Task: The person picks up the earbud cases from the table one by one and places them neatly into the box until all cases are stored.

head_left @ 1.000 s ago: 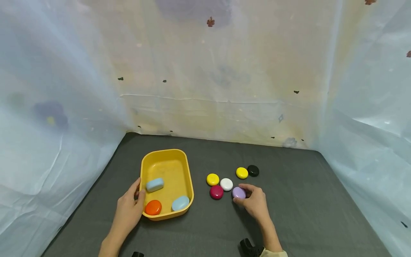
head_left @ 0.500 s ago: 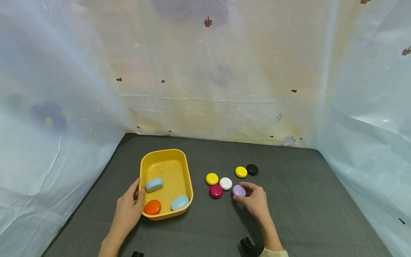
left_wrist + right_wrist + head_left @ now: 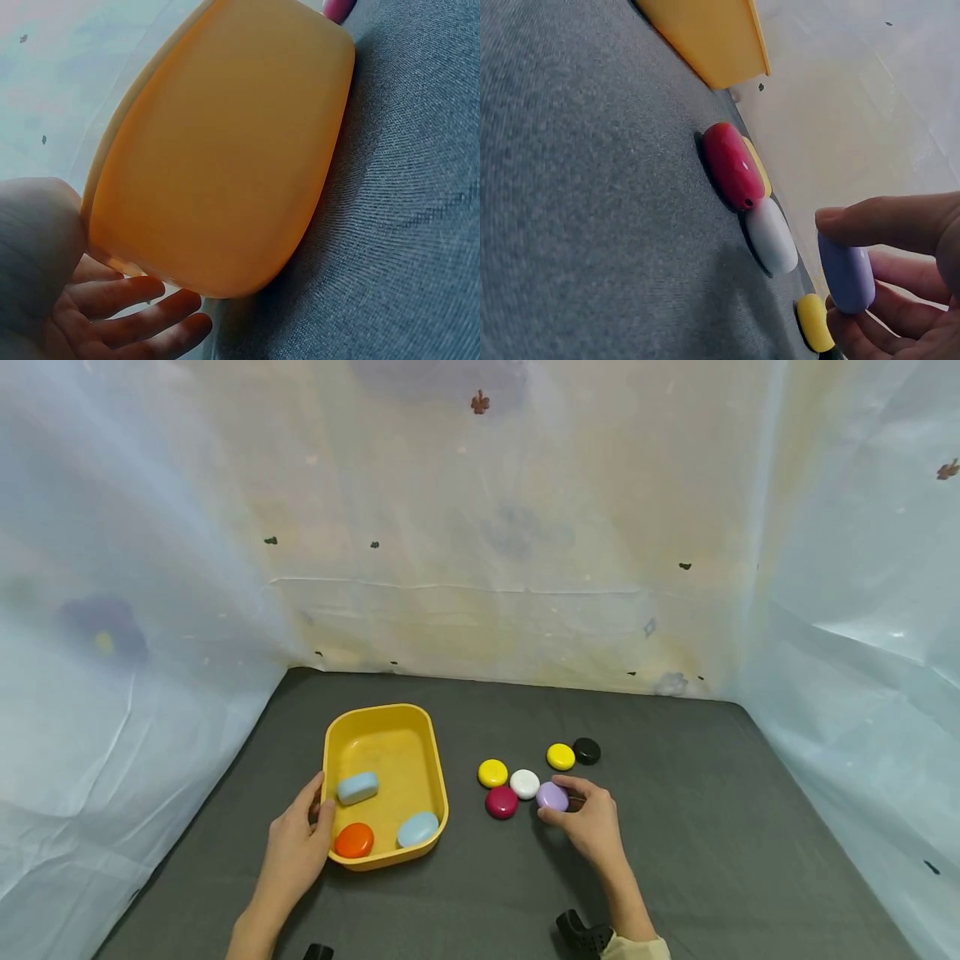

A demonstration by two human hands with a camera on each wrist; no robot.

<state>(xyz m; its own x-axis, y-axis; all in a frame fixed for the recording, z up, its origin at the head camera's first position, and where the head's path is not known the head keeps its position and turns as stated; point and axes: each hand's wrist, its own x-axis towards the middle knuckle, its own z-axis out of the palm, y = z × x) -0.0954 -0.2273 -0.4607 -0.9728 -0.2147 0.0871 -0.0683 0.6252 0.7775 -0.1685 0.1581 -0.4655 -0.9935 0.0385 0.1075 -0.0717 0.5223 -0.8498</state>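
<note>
My right hand [image 3: 592,827] pinches a glossy purple rounded disc [image 3: 846,274] between thumb and fingers. The right wrist view shows this disc raised off the cloth. Beside it lie a white disc [image 3: 524,784], a crimson disc [image 3: 502,802] and a yellow disc [image 3: 492,773]. Farther back, a second yellow disc [image 3: 560,757] sits next to a black disc [image 3: 587,751]. My left hand [image 3: 294,852] holds the left wall of a yellow tray [image 3: 386,862]. Inside the tray are an orange disc [image 3: 354,840] and two pale blue pieces, one of them an oval [image 3: 417,829].
Dark grey cloth [image 3: 480,902] covers the table. Pale plastic sheeting [image 3: 510,635] with printed flowers encloses it at the back and both sides. Black straps or devices, one of them a dark piece [image 3: 581,933], sit near the wrists.
My right hand has moved the purple disc slightly up and away relative to the white disc. The left hand keeps its hold on the tray. The head view has shifted a little.
</note>
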